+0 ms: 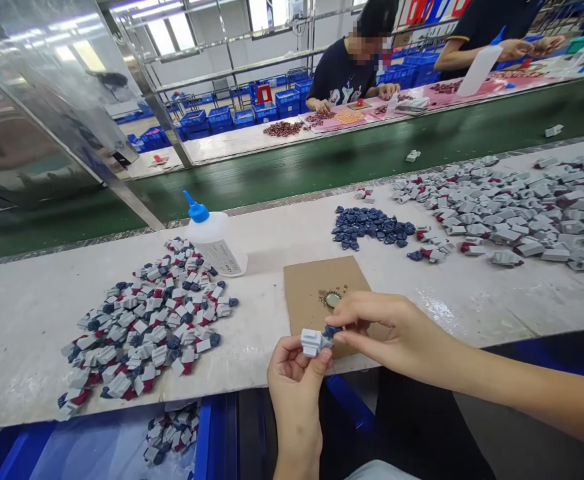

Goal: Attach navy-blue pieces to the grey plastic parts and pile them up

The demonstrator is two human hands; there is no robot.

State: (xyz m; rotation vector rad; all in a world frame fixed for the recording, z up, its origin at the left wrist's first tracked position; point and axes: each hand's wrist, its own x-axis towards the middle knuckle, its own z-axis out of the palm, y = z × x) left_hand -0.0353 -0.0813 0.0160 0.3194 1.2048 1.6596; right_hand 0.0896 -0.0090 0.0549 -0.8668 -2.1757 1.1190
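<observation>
My left hand point(295, 377) is closed on a small grey plastic part point(313, 342), held up near the table's front edge. My right hand point(387, 330) pinches a small dark blue piece point(332, 331) and presses it against the grey part's right side. Just behind both hands lies a brown cardboard square point(312, 283) with a small blob of glue point(332, 299) on it. A white glue bottle with a blue nozzle point(217, 245) stands behind and to the left of the cardboard.
A heap of assembled grey, blue and red parts point(147, 327) lies at the left. Loose dark blue pieces point(369, 225) and a large spread of grey parts point(512, 207) lie at the right. A blue bin point(212, 440) sits below the table. Beyond the green conveyor point(322, 163), other people work.
</observation>
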